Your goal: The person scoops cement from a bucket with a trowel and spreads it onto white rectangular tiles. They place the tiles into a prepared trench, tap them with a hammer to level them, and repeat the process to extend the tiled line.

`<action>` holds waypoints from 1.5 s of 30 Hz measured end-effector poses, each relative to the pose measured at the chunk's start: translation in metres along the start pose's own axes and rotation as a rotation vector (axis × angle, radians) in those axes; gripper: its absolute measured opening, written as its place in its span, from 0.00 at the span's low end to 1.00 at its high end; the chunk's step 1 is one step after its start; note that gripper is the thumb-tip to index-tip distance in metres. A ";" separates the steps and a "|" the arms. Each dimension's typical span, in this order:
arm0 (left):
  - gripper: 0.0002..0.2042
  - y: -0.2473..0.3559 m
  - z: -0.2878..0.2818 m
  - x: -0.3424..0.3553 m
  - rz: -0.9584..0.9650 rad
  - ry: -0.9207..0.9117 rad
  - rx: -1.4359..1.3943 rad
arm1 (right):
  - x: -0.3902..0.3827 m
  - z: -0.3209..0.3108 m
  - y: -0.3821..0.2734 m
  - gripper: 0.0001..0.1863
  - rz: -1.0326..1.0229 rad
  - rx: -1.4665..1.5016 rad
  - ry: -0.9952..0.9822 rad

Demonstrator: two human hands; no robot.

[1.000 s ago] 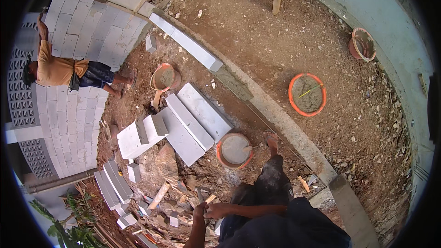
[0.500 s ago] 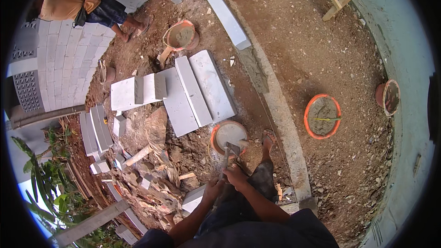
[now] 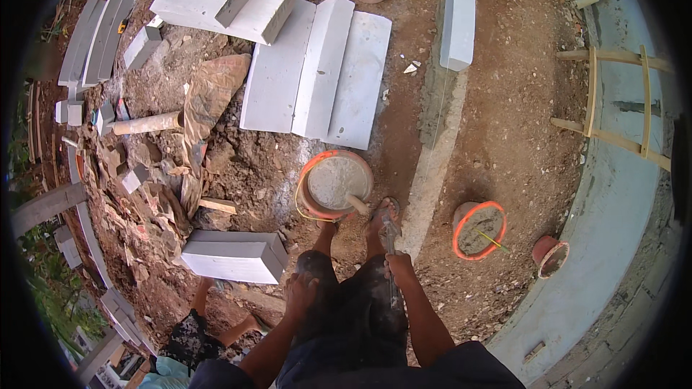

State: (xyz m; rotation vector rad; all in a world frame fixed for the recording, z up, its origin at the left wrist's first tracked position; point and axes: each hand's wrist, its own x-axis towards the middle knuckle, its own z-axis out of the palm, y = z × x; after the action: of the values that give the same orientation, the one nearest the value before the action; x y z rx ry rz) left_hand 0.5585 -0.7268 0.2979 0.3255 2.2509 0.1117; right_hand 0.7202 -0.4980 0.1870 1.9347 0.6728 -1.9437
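Observation:
My right hand (image 3: 398, 266) is closed around a long, dusty metal tool (image 3: 391, 243), held upright beside my right leg. My left hand (image 3: 301, 292) is beside my left thigh, fingers loosely bent and apart, holding nothing that I can see. Just beyond my feet sits an orange-rimmed bucket (image 3: 328, 181) of grey mix with a handle (image 3: 355, 202) sticking out. A white block (image 3: 231, 259) lies left of my left hand. Several long white blocks (image 3: 274, 79) lie flat beyond the bucket.
A concrete footing strip (image 3: 429, 187) runs along my right. Other buckets (image 3: 478, 230) and a wooden frame (image 3: 591, 94) stand near the right wall (image 3: 555, 324). Broken rubble (image 3: 158, 202) covers the left ground. A co-worker's bare legs and shorts (image 3: 194, 338) appear at lower left.
My view has swung downward. My hands have separated: my left has let go of the tool and moved beside my thigh; my right still holds it, now farther right.

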 end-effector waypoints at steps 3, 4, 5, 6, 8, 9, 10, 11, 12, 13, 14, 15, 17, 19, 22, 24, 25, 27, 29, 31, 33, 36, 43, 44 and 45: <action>0.28 -0.024 0.008 0.000 -0.066 -0.155 0.040 | -0.017 0.024 -0.045 0.06 -0.216 -0.263 -0.020; 0.30 -0.021 0.004 0.005 -0.146 -0.238 0.023 | -0.029 0.045 -0.073 0.09 -0.270 -0.371 -0.003; 0.31 -0.021 0.005 0.011 -0.216 -0.325 0.003 | -0.038 0.066 -0.100 0.12 -0.328 -0.476 0.018; 0.31 -0.027 0.014 0.016 -0.223 -0.290 0.016 | -0.036 0.089 -0.111 0.15 -0.404 -0.377 -0.006; 0.29 -0.038 0.035 0.028 -0.220 -0.232 0.051 | -0.009 0.127 -0.137 0.20 -0.400 -0.165 -0.190; 0.27 -0.035 0.035 0.037 -0.231 -0.238 0.067 | -0.014 0.152 -0.174 0.21 -0.378 -0.521 -0.093; 0.26 -0.032 0.030 0.046 -0.251 -0.259 0.085 | 0.017 0.167 -0.183 0.21 -0.541 -0.626 -0.011; 0.25 -0.037 0.025 0.044 -0.251 -0.266 0.029 | 0.048 0.187 -0.193 0.22 -0.698 -0.741 0.085; 0.25 -0.040 0.024 0.051 -0.256 -0.222 -0.047 | 0.051 0.220 -0.219 0.22 -0.726 -0.851 0.081; 0.24 -0.041 0.021 0.055 -0.291 -0.251 -0.046 | 0.071 0.246 -0.232 0.22 -0.836 -0.903 0.104; 0.24 -0.043 0.015 0.051 -0.338 -0.282 -0.044 | 0.080 0.278 -0.241 0.22 -0.825 -0.937 0.063; 0.23 -0.044 0.009 0.057 -0.336 -0.266 -0.032 | 0.073 0.303 -0.265 0.23 -0.869 -0.935 0.049; 0.22 -0.050 0.008 0.061 -0.301 -0.250 -0.021 | 0.093 0.339 -0.277 0.24 -0.923 -0.932 0.048; 0.21 -0.048 0.009 0.063 -0.270 -0.238 -0.020 | 0.133 0.354 -0.257 0.25 -1.149 -0.857 0.075; 0.22 -0.049 -0.002 0.057 -0.319 -0.274 -0.045 | 0.147 0.338 -0.189 0.27 -1.037 -0.815 -0.064; 0.24 -0.042 -0.007 0.070 -0.286 -0.310 -0.066 | 0.181 0.296 -0.141 0.22 -0.939 -0.775 -0.039; 0.24 -0.047 -0.003 0.064 -0.283 -0.315 -0.065 | 0.189 0.283 -0.120 0.19 -0.917 -0.682 -0.137; 0.25 -0.050 0.004 0.062 -0.352 -0.324 -0.077 | 0.142 0.285 -0.114 0.18 -0.722 -0.812 -0.160; 0.26 -0.048 0.004 0.066 -0.318 -0.303 -0.088 | 0.140 0.265 -0.094 0.17 -0.793 -0.792 -0.136; 0.27 -0.051 0.005 0.064 -0.280 -0.273 -0.067 | 0.157 0.237 -0.079 0.16 -0.758 -0.764 -0.055; 0.26 -0.046 0.004 0.068 -0.210 -0.263 -0.019 | 0.237 0.169 -0.039 0.14 -0.837 -0.752 0.172; 0.24 -0.051 0.002 0.067 -0.301 -0.242 0.013 | 0.180 0.165 -0.059 0.22 -0.567 -0.823 0.474; 0.23 -0.051 0.008 0.071 -0.221 -0.297 0.020 | 0.254 0.071 -0.028 0.39 -0.391 -1.183 0.291; 0.23 -0.054 0.011 0.070 -0.223 -0.265 0.031 | 0.248 0.081 -0.035 0.41 -0.389 -1.228 0.195; 0.22 -0.059 0.014 0.066 -0.220 -0.240 0.032 | 0.232 0.107 -0.048 0.39 -0.331 -1.140 0.176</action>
State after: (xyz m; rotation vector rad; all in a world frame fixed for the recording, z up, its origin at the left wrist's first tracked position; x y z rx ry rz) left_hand 0.5176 -0.7661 0.2289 0.1005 2.0363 -0.0762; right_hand 0.5961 -0.4909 -0.0408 1.2662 1.7396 -1.0352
